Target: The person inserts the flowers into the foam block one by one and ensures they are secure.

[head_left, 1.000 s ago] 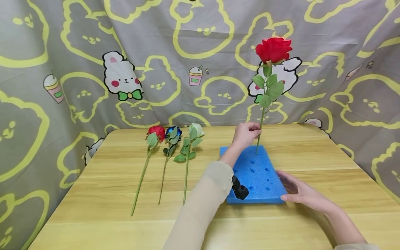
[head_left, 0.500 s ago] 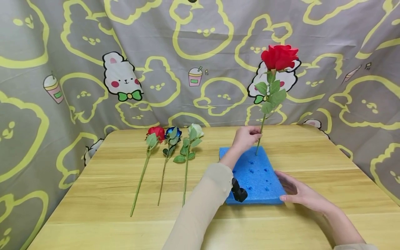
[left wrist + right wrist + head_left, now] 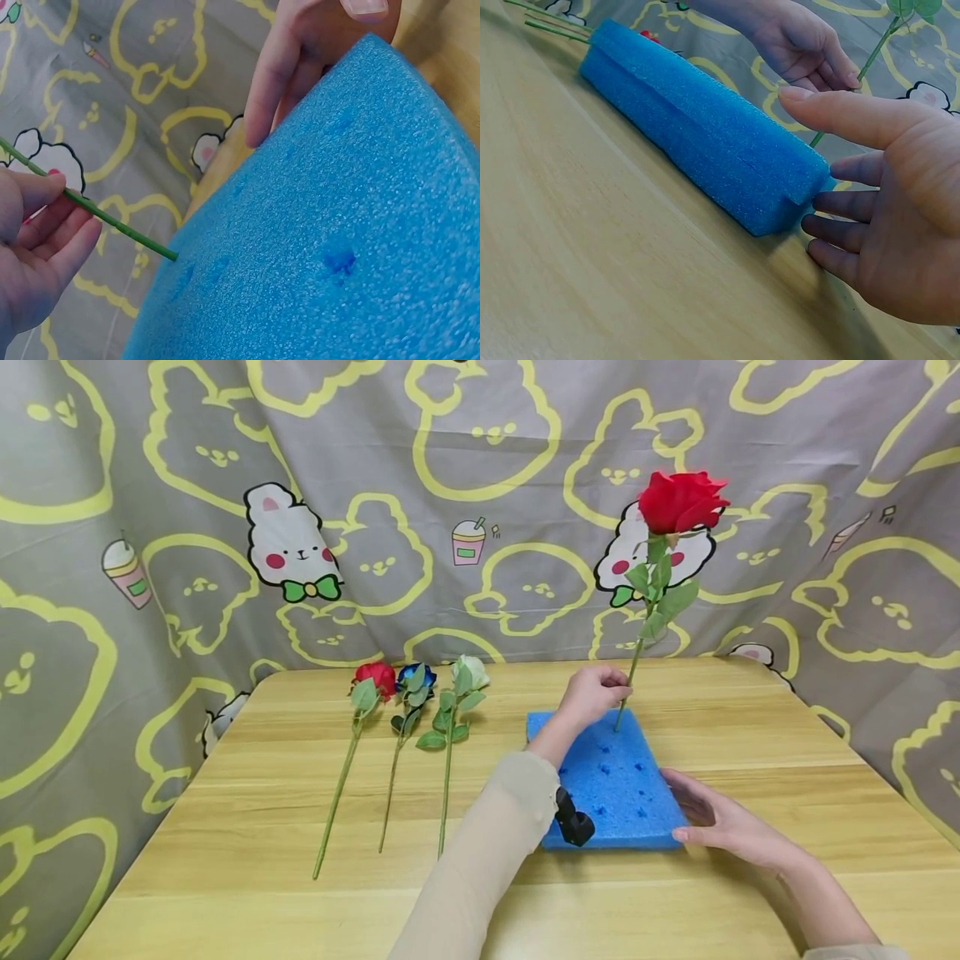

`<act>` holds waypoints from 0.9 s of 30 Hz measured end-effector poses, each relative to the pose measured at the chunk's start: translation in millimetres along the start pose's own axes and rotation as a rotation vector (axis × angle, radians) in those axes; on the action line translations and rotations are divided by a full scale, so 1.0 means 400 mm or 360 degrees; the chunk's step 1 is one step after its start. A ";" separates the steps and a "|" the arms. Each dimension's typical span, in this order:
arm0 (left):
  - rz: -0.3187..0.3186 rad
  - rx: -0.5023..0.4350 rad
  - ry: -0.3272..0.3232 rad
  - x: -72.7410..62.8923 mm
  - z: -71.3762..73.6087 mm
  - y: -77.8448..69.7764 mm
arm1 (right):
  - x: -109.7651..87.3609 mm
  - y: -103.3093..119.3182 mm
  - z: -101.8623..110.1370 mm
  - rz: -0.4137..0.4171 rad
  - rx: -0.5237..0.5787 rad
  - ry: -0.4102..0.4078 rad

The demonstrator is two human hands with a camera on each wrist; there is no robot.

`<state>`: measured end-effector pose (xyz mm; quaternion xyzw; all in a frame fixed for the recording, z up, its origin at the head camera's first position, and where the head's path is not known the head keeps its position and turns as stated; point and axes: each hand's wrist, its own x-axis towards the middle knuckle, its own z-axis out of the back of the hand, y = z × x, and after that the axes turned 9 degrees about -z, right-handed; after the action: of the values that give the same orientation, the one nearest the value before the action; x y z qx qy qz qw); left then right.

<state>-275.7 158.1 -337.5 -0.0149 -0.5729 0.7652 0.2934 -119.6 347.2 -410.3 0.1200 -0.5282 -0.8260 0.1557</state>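
Observation:
An artificial red rose (image 3: 680, 503) stands with its stem's lower end at the far part of a blue foam block (image 3: 618, 793). My left hand (image 3: 594, 697) pinches the green stem low down, between thumb and fingers. The left wrist view shows the stem (image 3: 116, 223) meeting the foam at a slant. At the block's right side is my right hand (image 3: 727, 827), fingers loosely bent along its edge and thumb near the front corner. In the right wrist view its fingertips (image 3: 821, 202) lie right at the foam's end. Several small holes dot the block's top.
To the left on the wooden table (image 3: 247, 827) lie a red rose (image 3: 375, 681), a blue rose (image 3: 417, 681) and a white rose (image 3: 471, 672), stems toward me. A patterned grey curtain (image 3: 525, 460) hangs behind the table.
The rose's head has swung right and slightly down, so its stem leans more to the right. My left hand has shifted slightly with it. My right hand has stayed beside the block.

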 end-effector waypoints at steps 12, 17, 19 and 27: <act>0.0068 -0.0009 -0.0013 0.000 -0.003 0.005 | -0.001 0.005 -0.004 0.0009 0.0029 0.0010; 0.0121 0.0033 0.0000 -0.007 -0.008 0.002 | 0.000 0.006 -0.003 0.0010 0.0031 0.0008; 0.0128 0.0052 0.0007 -0.009 -0.011 0.004 | 0.001 0.004 -0.001 0.0001 0.0032 0.0013; 0.0165 0.0067 0.0018 -0.010 -0.021 0.025 | 0.002 -0.004 0.004 -0.0035 0.0039 0.0017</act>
<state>-273.5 161.8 -350.5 -0.0427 -0.5534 0.7912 0.2567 -121.2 348.7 -411.1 0.1320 -0.5361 -0.8205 0.1478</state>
